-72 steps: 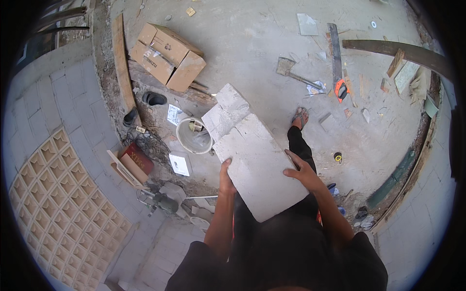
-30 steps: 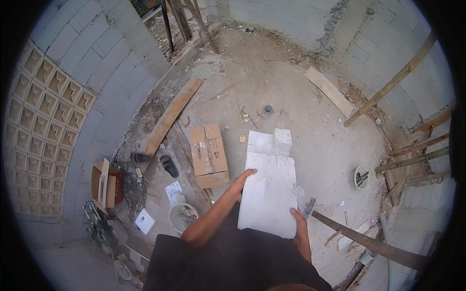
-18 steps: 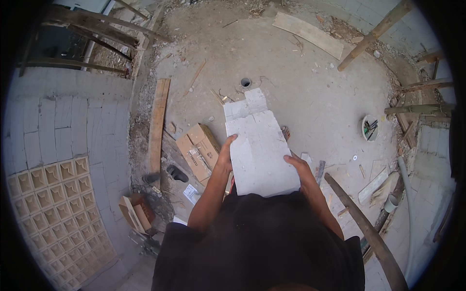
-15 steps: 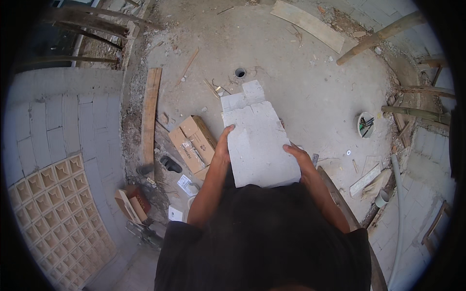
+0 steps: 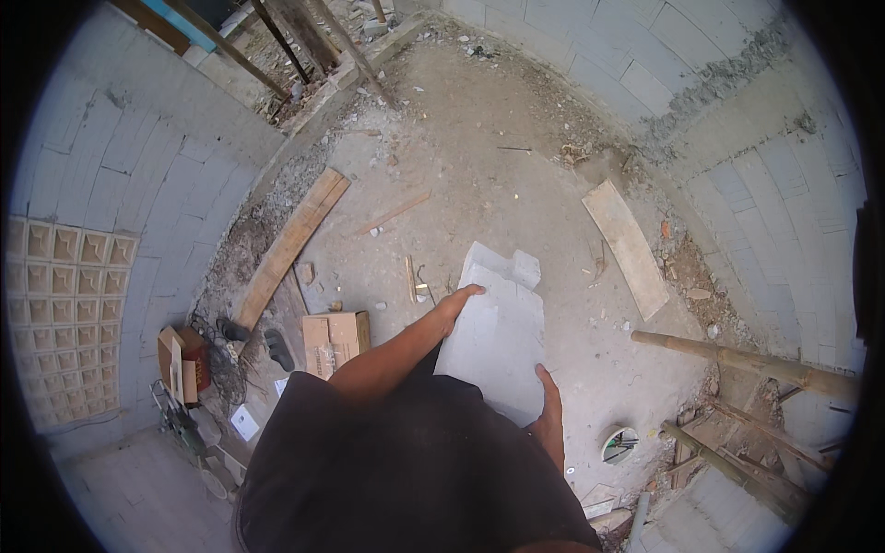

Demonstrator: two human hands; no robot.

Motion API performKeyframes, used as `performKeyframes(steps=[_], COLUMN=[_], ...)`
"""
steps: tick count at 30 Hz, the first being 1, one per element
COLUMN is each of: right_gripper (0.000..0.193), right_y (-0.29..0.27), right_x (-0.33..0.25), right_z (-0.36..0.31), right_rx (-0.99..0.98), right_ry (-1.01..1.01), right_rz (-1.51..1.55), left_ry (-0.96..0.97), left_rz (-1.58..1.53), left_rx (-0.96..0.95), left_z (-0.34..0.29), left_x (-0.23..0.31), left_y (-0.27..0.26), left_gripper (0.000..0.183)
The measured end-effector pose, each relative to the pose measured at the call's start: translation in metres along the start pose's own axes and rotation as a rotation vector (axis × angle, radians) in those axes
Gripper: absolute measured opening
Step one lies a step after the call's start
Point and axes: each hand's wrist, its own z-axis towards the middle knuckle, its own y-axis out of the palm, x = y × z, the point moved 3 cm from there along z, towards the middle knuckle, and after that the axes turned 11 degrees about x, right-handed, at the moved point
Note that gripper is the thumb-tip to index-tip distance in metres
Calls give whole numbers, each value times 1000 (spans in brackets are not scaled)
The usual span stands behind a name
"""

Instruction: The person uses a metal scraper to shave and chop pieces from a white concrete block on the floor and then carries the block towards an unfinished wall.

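Observation:
In front of my torso I carry a pale grey lightweight concrete block (image 5: 498,336), its large flat face turned up and its long axis slanting away from me. Beyond its far end shows another piece of block (image 5: 489,261) with a small stub (image 5: 526,269); whether these are separate pieces I cannot tell. My left hand (image 5: 454,309) grips the left edge near the far end, thumb on top. Closer to me, my right hand (image 5: 550,415) wraps the right edge. Most fingers of both hands are hidden beneath. My dark shirt covers the block's near end.
A long wooden plank (image 5: 293,249) and a cardboard box (image 5: 336,339) lie to the left. On the right are a pale board (image 5: 627,249), a wooden pole (image 5: 737,355) and a white bucket (image 5: 619,445) with tools. Block walls (image 5: 138,166) rise around the rubble-strewn floor.
My view has swung to the left and up, so the bucket and right-hand board appear lower. The block has turned with me, now slanting to the right, still in both hands.

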Motion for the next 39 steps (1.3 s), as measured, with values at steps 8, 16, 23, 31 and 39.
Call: performKeyframes(steps=[8,16,23,31,39], right_gripper=[70,74,72,71,78], right_y=[104,288,491,670,834], right_x=[-166,-346,-432,-509,-605], right_z=[83,128,167,210,273], right_rx=[-178,-452,-578,-601,-552], right_ry=[-316,-383,-562,-779,-856], right_rz=[-78,-334,-686,-716,-582], left_ry=[150,379,599,722,846], left_rz=[50,-120,-262,-239,-260], left_rx=[-186,-111,63,52,73], left_z=[46,30,29,28,65], left_x=[210,386,557,777,967], left_y=[138,183,166,162,190], left_gripper=[64,63,64,64,63])
